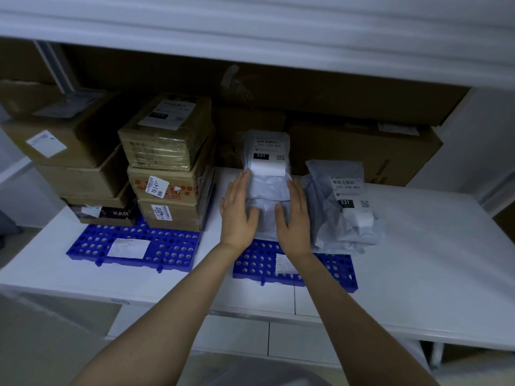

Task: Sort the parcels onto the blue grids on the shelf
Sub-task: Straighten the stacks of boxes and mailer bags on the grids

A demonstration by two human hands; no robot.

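On shelf: two blue grids, two grey parcels.

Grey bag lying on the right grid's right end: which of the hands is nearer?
Right. The right hand is just left of that grey bag; the left hand is beyond the middle bag both hands flank.

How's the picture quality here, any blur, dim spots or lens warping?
Head view: dim, bluish light; the upper shelf board is smeared with blur; the back cardboard boxes sit in deep shadow; the white shelf edge bows from wide-angle distortion.
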